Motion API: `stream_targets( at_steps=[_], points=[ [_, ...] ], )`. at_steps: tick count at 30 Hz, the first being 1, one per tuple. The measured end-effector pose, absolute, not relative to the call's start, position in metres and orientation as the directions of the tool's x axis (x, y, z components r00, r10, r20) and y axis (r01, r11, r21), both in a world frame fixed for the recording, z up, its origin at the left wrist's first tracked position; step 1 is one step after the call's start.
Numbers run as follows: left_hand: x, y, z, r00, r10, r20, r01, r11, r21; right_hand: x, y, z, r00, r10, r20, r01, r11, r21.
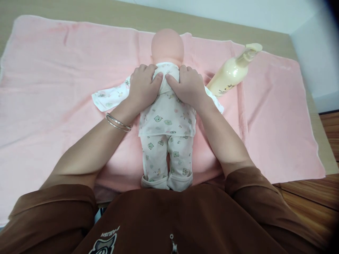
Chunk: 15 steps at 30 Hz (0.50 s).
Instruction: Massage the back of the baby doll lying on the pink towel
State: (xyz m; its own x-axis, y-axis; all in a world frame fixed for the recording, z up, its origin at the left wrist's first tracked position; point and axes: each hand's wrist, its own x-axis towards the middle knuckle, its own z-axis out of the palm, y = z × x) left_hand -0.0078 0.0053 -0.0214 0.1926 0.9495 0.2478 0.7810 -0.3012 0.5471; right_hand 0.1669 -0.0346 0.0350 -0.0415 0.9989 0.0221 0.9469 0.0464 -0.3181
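While flat on the chest of a baby doll (167, 116), left hand (143, 88) and right hand (186, 88) apart, not gripping, either side of the collar; doll on its back, head at 12 o'clock, on a pink towel (53, 70), lotion pump bottle (227, 72) at 1 o'clock

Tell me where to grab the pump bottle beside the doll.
Take the pump bottle around its wide middle, coming from above on the side away from the doll: it lies on the pink towel, base by the doll's sleeve, pump neck too narrow.

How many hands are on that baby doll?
2: the left hand rests on one side of the baby doll's upper body, the right hand on the other, both just below its head.
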Motion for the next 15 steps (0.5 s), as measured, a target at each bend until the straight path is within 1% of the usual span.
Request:
stream_targets(
  at_steps=[3, 4, 5, 8, 11, 13, 15],
  points=[
    [-0.002, -0.016, -0.003, 0.28, 0.923, 0.263, 0.823, -0.372, 0.429, 0.168, -0.036, 0.037, -0.066, 0.998, 0.016, 0.944, 0.067, -0.324],
    [0.0, -0.023, 0.003, 0.315, 0.903, 0.291, 0.824, -0.412, 0.388, 0.168, -0.035, 0.038, -0.073, 0.997, 0.006, 0.941, 0.071, -0.329],
    [0.001, -0.03, 0.007, 0.346, 0.882, 0.319, 0.81, -0.453, 0.373, 0.169, -0.035, 0.039, -0.076, 0.997, -0.006, 0.94, 0.07, -0.334],
    [0.004, -0.037, 0.014, 0.373, 0.843, 0.389, 0.765, -0.516, 0.385, 0.172, -0.032, 0.04, -0.077, 0.997, -0.026, 0.937, 0.063, -0.343],
    [0.002, -0.028, 0.009, 0.374, 0.835, 0.404, 0.752, -0.527, 0.395, 0.172, -0.036, 0.045, -0.1, 0.994, -0.048, 0.939, 0.078, -0.336],
    [-0.002, -0.017, 0.003, 0.355, 0.854, 0.381, 0.754, -0.502, 0.423, 0.168, -0.044, 0.049, -0.11, 0.993, -0.051, 0.955, 0.091, -0.284],
    [-0.007, -0.005, -0.005, 0.365, 0.859, 0.359, 0.736, -0.502, 0.455, 0.16, -0.056, 0.053, -0.146, 0.989, -0.01, 0.967, 0.14, -0.213]
  ],
)
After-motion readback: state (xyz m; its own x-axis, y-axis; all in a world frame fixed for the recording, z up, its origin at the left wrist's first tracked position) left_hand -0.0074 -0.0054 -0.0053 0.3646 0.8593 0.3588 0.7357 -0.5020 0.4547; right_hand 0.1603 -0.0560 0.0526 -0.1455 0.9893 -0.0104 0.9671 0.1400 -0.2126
